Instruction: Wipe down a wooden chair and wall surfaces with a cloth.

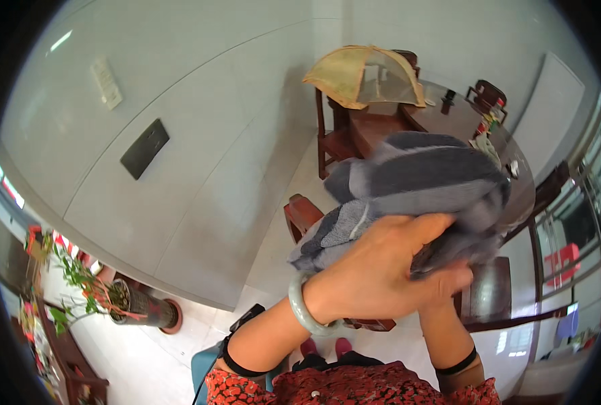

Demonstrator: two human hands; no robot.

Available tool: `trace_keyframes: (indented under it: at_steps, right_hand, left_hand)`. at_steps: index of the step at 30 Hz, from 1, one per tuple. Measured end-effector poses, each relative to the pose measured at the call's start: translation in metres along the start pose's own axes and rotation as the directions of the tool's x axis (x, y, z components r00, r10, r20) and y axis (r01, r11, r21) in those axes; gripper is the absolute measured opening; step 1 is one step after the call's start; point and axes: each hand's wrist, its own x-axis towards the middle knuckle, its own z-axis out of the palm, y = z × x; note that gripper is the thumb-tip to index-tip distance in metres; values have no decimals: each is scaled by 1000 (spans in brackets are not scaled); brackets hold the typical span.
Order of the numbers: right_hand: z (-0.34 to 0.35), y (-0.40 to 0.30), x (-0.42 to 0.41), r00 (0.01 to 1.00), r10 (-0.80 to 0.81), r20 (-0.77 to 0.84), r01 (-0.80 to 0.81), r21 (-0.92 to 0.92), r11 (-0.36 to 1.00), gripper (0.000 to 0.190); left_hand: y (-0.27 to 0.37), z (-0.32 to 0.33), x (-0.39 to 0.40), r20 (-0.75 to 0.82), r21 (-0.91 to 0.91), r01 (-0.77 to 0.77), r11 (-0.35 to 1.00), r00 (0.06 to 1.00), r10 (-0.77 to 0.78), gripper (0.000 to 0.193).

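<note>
A bunched grey cloth with darker and lighter bands (432,172), perhaps a towel, is held up in front of me. My left hand (376,268), with a pale bangle (300,306) at the wrist, reaches across and grips its lower part. Partly behind it, my right hand (447,283) is at the cloth's lower right, its fingers mostly hidden by the left hand and the fabric. The cloth is blurred and hangs in folds above both hands.
A round dark table (523,197) with chairs stands beyond the cloth, a yellow mesh food cover (336,76) near it. A reddish wooden stool (303,212) is close by. Potted plant (143,306) at lower left; pale wall (204,152) on the left.
</note>
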Motion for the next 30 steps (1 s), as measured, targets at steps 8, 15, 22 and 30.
trace_keyframes:
  at_steps: [8, 15, 22, 30]
  right_hand:
    - [8, -85, -13, 833, -257, -489, 171, -215, 962, 76]
    - [-18, -19, -67, 936, 290, -199, -219, -975, 39, 70]
    - [-110, 19, -142, 678, 440, -588, -734, -518, 439, 50]
    - [-226, 30, -157, 272, 872, -407, -880, 261, 396, 49]
  left_hand:
    - [-73, -23, -40, -222, -15, 335, 942, 917, -330, 21]
    - [-134, 19, -47, -339, 436, 237, 868, 937, -86, 26]
    - [-145, 43, -38, -313, 552, 322, 769, 935, -167, 30]
    - [-149, 62, -33, -426, 805, 507, 307, 855, -295, 35]
